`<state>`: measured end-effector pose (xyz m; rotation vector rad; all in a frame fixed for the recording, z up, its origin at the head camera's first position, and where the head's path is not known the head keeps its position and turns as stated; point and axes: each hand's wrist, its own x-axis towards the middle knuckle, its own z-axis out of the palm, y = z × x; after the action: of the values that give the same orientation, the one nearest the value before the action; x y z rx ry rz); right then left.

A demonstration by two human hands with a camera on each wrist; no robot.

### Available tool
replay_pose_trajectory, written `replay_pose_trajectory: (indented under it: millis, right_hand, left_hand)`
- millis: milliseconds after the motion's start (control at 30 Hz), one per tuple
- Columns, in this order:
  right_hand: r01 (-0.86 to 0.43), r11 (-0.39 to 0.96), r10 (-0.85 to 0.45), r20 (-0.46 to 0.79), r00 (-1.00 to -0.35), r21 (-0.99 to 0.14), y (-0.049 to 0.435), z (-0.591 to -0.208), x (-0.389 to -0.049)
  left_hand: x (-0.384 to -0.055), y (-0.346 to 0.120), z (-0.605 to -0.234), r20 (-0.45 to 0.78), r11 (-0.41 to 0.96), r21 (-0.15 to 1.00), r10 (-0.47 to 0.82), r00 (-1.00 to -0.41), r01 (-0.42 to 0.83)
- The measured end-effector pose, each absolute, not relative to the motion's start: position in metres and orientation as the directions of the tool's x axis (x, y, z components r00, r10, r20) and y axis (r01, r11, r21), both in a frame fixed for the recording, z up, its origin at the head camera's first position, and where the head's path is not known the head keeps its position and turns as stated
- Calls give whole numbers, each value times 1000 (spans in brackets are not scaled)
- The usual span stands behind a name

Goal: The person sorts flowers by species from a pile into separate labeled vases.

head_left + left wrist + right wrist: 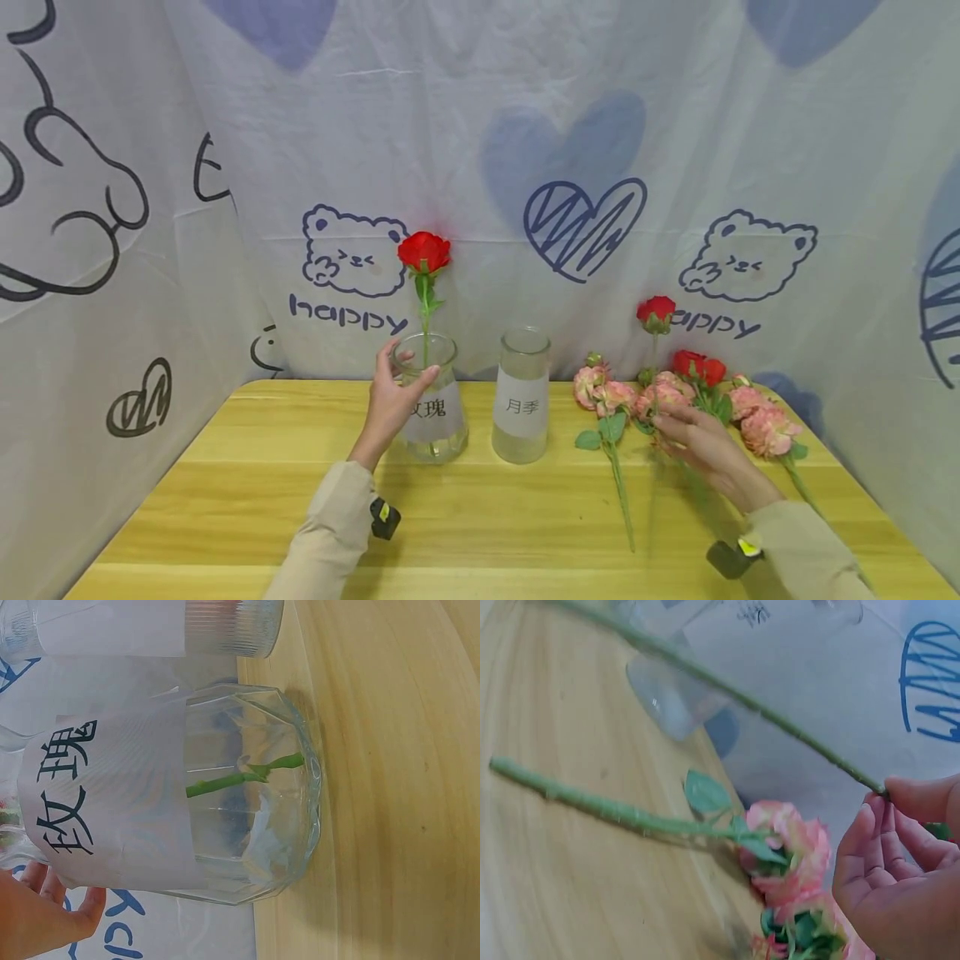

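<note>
My left hand (395, 396) grips the neck of a flared glass vase (442, 446) with a white paper label. One red rose (424, 252) stands upright in that vase, the end of its green stem (217, 784) showing through the glass near the bottom. Between thumb and fingertips, my right hand (708, 450) pinches the stem (761, 710) of another red rose (656, 310), its bloom up. Pink flowers (617, 397) and one more red rose (699, 365) lie on the table around and behind the right hand.
A straight glass vase (522, 450), also labelled, stands between the hands, right of the flared one. The wooden table (525, 533) ends at a printed curtain (465, 167) behind the vases. A pink flower (769, 431) lies at the far right, its stem pointing toward the front.
</note>
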<state>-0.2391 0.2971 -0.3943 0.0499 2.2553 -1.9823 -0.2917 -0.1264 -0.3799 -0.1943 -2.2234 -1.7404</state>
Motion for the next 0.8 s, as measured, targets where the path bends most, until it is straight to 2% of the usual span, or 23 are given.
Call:
replay_pose_trajectory:
  millis: [133,800]
  right_hand:
    - [108,49,-50,-110,-993,-993,291,-387,-239]
    - [88,-58,28,-90,-996,-994,273,-374,-234]
  left_hand:
    - [-292,-127,-380,324,252,922,-82,-942,295]
    - [-291,-126,-380,324,251,922,-84,-942,294]
